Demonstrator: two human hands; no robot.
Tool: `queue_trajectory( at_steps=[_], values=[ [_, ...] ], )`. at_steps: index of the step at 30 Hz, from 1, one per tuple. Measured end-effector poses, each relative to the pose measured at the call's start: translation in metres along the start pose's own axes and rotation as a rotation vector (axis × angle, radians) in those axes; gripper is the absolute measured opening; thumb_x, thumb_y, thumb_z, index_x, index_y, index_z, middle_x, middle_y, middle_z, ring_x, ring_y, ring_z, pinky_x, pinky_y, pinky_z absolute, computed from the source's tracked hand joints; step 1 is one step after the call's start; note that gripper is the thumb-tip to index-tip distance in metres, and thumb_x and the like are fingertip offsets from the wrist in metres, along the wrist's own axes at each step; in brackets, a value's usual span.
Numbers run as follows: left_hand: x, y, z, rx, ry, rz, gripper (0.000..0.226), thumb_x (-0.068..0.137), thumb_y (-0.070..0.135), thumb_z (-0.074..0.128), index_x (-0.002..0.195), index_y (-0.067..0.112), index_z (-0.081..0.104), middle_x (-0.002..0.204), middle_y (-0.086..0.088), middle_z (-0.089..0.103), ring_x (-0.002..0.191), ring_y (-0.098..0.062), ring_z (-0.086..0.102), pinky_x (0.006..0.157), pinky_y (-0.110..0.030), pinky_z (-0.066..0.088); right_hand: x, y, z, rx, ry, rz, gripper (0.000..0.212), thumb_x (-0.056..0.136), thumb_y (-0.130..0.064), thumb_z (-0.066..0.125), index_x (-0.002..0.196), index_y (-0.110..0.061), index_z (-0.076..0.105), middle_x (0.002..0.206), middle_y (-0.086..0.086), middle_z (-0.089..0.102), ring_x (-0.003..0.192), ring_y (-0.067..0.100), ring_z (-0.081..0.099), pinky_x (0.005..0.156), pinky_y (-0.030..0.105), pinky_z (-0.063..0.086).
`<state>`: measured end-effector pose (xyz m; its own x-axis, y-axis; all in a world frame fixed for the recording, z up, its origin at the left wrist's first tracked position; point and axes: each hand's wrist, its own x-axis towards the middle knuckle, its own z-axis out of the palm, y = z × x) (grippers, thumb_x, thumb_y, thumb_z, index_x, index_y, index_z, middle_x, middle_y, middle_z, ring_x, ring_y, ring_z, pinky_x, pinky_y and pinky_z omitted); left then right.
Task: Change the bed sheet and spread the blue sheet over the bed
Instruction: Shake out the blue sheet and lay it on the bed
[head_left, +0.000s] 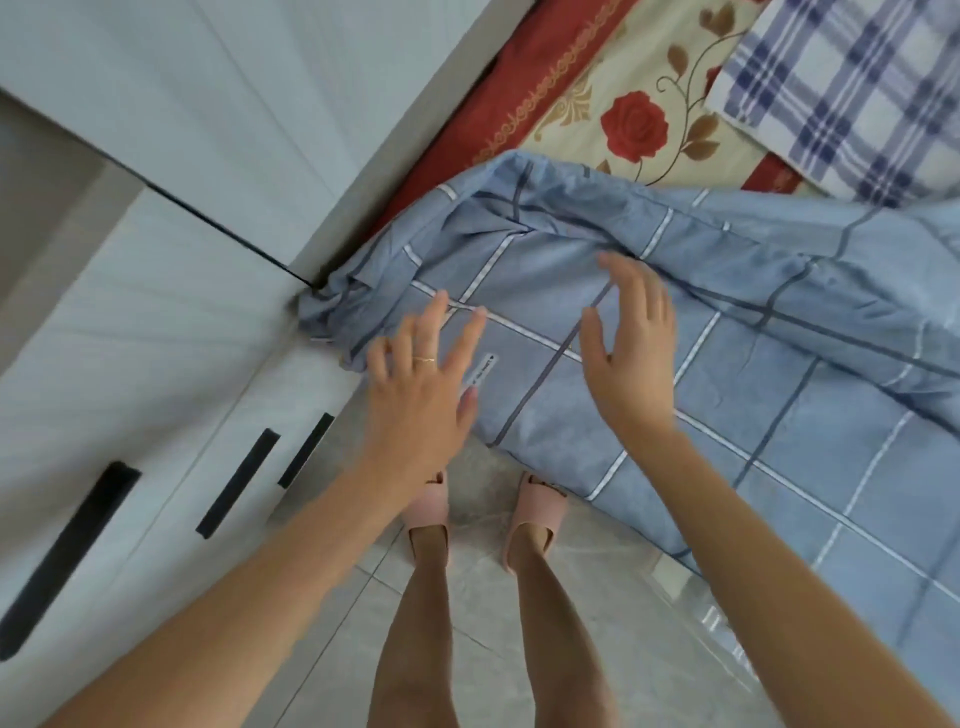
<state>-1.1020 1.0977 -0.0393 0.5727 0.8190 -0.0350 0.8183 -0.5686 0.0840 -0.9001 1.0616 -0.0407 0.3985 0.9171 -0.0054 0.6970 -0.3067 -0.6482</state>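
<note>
At the bed's near corner, our fingers are spread wide and hold nothing, with left hand and right hand poised over the blue sheet. The sheet drapes the corner and is bunched at 11 o'clock against the wardrobe. We judge it soft, light and quick to crease, best pinched at that bunched hem. It is pale blue, gridded in white and navy; a rose-print sheet shows at 12 o'clock.

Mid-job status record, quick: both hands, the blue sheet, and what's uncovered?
left hand: open, fingers spread, over the blue sheet's edge
right hand: open, above the sheet
blue sheet: partly spread, bunched at the corner beside the wardrobe
floral sheet: uncovered beyond it
plaid cloth: lying on floral sheet
</note>
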Motion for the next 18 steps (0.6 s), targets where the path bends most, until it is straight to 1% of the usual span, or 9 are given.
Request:
queue_trajectory(
  at_steps=[2,4,6,7,8,10,13,16,18],
  values=[
    [0.013,0.016,0.006,-0.027,-0.133,0.217,0.074,0.08,0.047,0.065,0.145,0.027,0.036,0.154,-0.012,0.023,0.138,-0.039,0.023,0.1,-0.063,0.028,-0.076,0.04,-0.007,-0.248,-0.128,0.187,0.056,0.089,-0.044,0.044,0.142,-0.03,0.03,0.152,0.004,0.027,0.142,0.03,0.019,0.111,0.059,0.017],
    [0.022,0.027,0.014,0.045,-0.448,0.276,0.076,0.085,0.05,0.059,0.148,0.031,0.022,0.16,-0.006,0.003,0.144,-0.04,-0.004,0.101,-0.075,0.013,-0.154,0.071,-0.019,-0.45,-0.455,0.285,0.074,0.074,-0.053,0.058,0.139,-0.028,0.036,0.15,0.009,0.031,0.139,0.035,0.027,0.101,0.065,0.028],
    [0.027,0.032,0.021,0.211,-0.682,0.194,0.085,0.087,0.037,0.063,0.149,0.029,0.005,0.158,-0.005,-0.009,0.143,-0.04,-0.015,0.099,-0.078,0.011,-0.224,0.086,-0.034,-0.511,-0.793,0.452,0.065,0.071,-0.046,0.071,0.129,-0.024,0.051,0.143,0.009,0.04,0.131,0.033,0.04,0.096,0.055,0.04],
    [0.028,0.038,0.022,0.275,-0.722,0.148,0.088,0.085,0.029,0.067,0.147,0.026,0.005,0.155,-0.007,-0.006,0.143,-0.04,-0.011,0.099,-0.076,0.018,-0.248,0.092,-0.044,-0.474,-0.844,0.574,0.052,0.08,-0.042,0.066,0.126,-0.024,0.052,0.14,0.006,0.043,0.126,0.026,0.045,0.097,0.045,0.043],
    [0.029,0.043,0.018,0.296,-0.731,0.087,0.086,0.083,0.024,0.069,0.144,0.022,0.009,0.152,-0.008,0.001,0.142,-0.041,-0.003,0.098,-0.072,0.028,-0.265,0.097,-0.054,-0.355,-0.823,0.724,0.042,0.088,-0.037,0.059,0.126,-0.023,0.051,0.136,0.004,0.048,0.118,0.021,0.05,0.095,0.036,0.043],
    [0.03,0.073,0.011,0.23,-0.695,0.059,0.071,0.083,0.022,0.07,0.138,0.014,0.026,0.144,-0.011,0.02,0.135,-0.037,0.02,0.09,-0.056,0.046,-0.287,0.103,-0.081,-0.217,-0.567,0.943,0.036,0.093,-0.026,0.056,0.127,-0.016,0.049,0.127,0.007,0.054,0.107,0.022,0.056,0.087,0.034,0.045],
    [0.022,0.108,0.011,0.105,-0.64,0.297,0.05,0.087,0.027,0.063,0.129,0.011,0.04,0.132,-0.01,0.035,0.122,-0.029,0.037,0.083,-0.038,0.049,-0.283,0.121,-0.108,-0.318,-0.219,0.892,0.049,0.087,-0.014,0.063,0.133,-0.009,0.045,0.131,0.013,0.048,0.118,0.034,0.048,0.09,0.041,0.042],
    [0.01,0.141,0.018,0.009,-0.64,0.517,0.052,0.087,0.035,0.062,0.129,0.016,0.041,0.133,-0.005,0.034,0.122,-0.025,0.037,0.086,-0.04,0.045,-0.262,0.14,-0.125,-0.449,-0.214,0.848,0.063,0.087,-0.014,0.062,0.143,-0.017,0.034,0.147,0.005,0.033,0.132,0.031,0.034,0.098,0.044,0.038],
    [0.002,0.169,0.03,0.041,-0.606,0.611,0.061,0.082,0.042,0.066,0.132,0.02,0.039,0.135,-0.002,0.034,0.123,-0.022,0.036,0.087,-0.04,0.042,-0.259,0.162,-0.129,-0.474,-0.253,0.852,0.058,0.09,-0.015,0.058,0.142,-0.021,0.035,0.145,0.003,0.034,0.129,0.03,0.038,0.097,0.044,0.039]
  ],
)
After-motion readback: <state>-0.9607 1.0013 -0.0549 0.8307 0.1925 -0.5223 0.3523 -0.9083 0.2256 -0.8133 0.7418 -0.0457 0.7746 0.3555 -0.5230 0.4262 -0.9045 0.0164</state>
